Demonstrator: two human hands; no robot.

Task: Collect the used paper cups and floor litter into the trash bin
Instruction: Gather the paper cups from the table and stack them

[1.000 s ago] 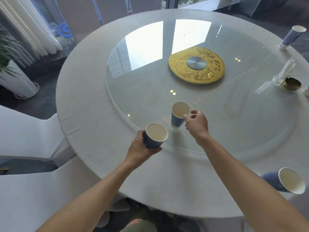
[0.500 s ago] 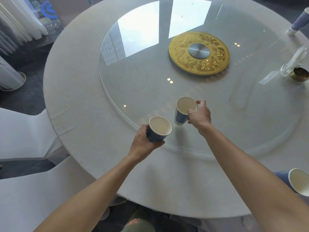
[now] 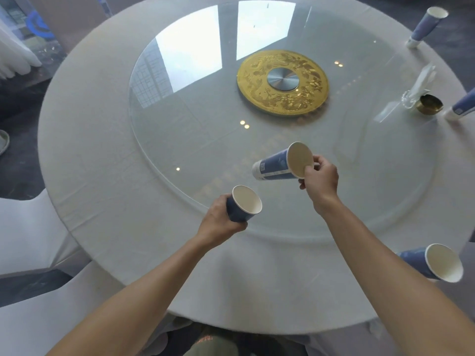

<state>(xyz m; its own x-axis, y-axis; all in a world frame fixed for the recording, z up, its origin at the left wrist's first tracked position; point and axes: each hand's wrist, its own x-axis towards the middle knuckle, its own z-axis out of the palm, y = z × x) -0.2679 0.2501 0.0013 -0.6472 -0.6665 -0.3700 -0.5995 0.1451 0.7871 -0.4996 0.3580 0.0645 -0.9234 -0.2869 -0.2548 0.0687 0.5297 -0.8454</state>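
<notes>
The right hand (image 3: 320, 179) has lifted its cup (image 3: 281, 163) off the counter (image 3: 102, 155), tipped sideways, grip pinching the rim. The left hand (image 3: 218, 222) grips another cup (image 3: 243, 206).

The right hand (image 3: 320, 177) is lifting its paper cup (image 3: 279, 165) off the glass turntable (image 3: 180, 119), tipping it sideways.

Bright daylight glares off the glass turntable (image 3: 205, 119); edges bend.
</notes>
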